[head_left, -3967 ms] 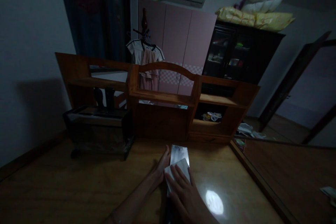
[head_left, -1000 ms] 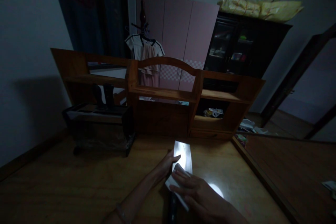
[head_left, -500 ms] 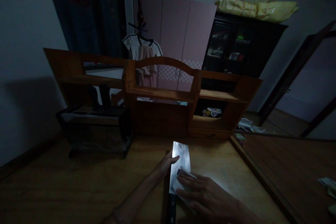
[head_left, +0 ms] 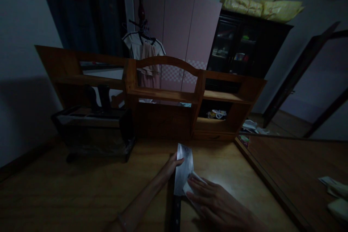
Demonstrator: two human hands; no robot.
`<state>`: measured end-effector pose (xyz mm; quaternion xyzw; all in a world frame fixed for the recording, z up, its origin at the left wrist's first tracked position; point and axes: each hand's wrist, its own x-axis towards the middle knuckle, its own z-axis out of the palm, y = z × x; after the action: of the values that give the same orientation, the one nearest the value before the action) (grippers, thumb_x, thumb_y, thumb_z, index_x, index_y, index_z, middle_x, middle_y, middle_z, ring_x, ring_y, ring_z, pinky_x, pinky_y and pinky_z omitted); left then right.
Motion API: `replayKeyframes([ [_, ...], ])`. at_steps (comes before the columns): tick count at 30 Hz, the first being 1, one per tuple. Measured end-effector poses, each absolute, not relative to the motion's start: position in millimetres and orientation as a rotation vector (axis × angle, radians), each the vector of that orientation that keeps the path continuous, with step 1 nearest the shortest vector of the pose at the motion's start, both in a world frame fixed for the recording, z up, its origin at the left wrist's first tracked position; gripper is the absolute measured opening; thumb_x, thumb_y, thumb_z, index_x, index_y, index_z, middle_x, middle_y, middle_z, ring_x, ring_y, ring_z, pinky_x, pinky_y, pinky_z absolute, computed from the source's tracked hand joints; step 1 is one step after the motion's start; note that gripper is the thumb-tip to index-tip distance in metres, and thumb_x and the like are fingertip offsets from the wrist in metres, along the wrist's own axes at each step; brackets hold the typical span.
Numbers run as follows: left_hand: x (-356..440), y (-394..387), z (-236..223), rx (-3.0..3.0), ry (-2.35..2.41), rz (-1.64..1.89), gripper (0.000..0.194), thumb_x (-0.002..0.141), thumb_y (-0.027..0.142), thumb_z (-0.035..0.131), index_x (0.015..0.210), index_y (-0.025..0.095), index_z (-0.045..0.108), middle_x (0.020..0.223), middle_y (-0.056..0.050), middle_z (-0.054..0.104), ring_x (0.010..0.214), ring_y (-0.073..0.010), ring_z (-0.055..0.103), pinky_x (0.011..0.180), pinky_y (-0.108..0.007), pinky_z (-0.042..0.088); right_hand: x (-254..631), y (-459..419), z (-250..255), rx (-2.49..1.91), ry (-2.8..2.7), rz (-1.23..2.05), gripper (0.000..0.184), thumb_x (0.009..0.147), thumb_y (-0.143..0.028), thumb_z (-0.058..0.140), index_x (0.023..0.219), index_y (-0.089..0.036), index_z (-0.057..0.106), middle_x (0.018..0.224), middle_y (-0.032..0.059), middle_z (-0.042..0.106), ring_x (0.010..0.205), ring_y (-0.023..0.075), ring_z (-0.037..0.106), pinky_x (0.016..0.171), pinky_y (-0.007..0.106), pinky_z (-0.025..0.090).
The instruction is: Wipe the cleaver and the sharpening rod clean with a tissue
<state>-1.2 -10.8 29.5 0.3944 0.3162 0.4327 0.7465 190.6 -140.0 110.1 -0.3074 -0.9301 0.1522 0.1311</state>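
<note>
- The left hand [head_left: 171,164] is grasping the knife [head_left: 185,168] by the left edge of its broad blade; the thumb is lying over the upper face, while the other fingers are mostly hiding behind the metal.
- The right hand [head_left: 214,197] is grasping a folded white cloth [head_left: 187,188] under bent fingers and is keeping it against the near right part of the blade; whether it is paper or fabric cannot be told.
- The knife is lying in the near middle of the scene, over the wooden surface [head_left: 81,192], its blade pointing far and its black handle [head_left: 177,213] pointing near and running out of view. Whether the blade is touching the surface cannot be told.
- A band [head_left: 121,221] is circling the left wrist.
- On the left of the surface, a dark box [head_left: 91,134] is standing upright, with black handles [head_left: 104,96] showing above its top.
- Along the far edge of the surface, a wooden shelf [head_left: 163,95] is standing; its right compartment is holding a small bundle [head_left: 218,114], too dim to make out.
- Farther back, a white shirt [head_left: 134,46] is hanging on a rack [head_left: 141,11] in front of a pink wardrobe [head_left: 178,25].
- To the right of the wardrobe, a dark cabinet [head_left: 269,47] is carrying yellow bags [head_left: 280,10] on top.
</note>
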Motion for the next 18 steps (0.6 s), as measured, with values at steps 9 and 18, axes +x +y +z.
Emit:
replayKeyframes([
  [9,-1.8,-11.6,26.3,1.040,0.745,1.012,0.044,0.067,0.030,0.068,0.108,0.013,0.062,0.100,-0.010,0.069,0.095,-0.0295,0.061,0.085,-0.036,0.043,178.0,-131.3,103.5,-0.889,-2.773,0.487,0.050,0.095,-0.034,0.038,0.143,-0.031,0.025,0.153,-0.0014,0.011,0.140,0.0219,0.012,0.114,0.043,0.019],
  [18,-0.4,-6.3,14.6,1.028,0.718,1.012,0.039,0.069,0.027,0.068,0.106,0.014,0.063,0.101,-0.009,0.069,0.093,-0.0285,0.061,0.083,-0.035,0.042,176.7,-128.4,92.1,-0.926,-2.701,0.526,0.048,0.096,-0.036,0.033,0.143,-0.031,0.026,0.153,-0.0016,0.013,0.140,0.0212,0.012,0.114,0.043,0.019],
])
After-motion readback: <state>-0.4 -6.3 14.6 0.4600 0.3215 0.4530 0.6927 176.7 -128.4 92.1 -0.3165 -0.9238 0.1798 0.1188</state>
